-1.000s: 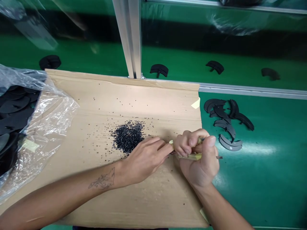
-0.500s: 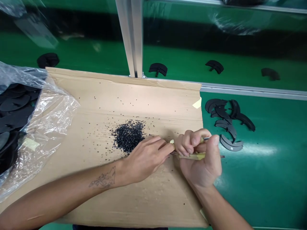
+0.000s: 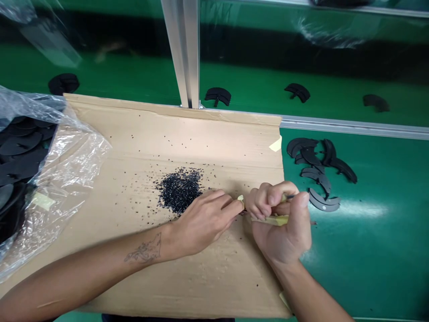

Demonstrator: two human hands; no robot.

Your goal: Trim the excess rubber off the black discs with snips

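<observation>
The right hand holds the yellow-wrapped tool in a closed grip near the right edge of the cardboard; whether the left hand pinches anything cannot be told. Should the tool slip, the left hand could recoil and scatter the adjacent black pieces.

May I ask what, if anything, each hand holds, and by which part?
The right hand holds a tool by its yellow taped part; what the left hand holds cannot be told.

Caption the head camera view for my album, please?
Right hand holds a yellow item near left hand, over cardboard with black bits.
</observation>
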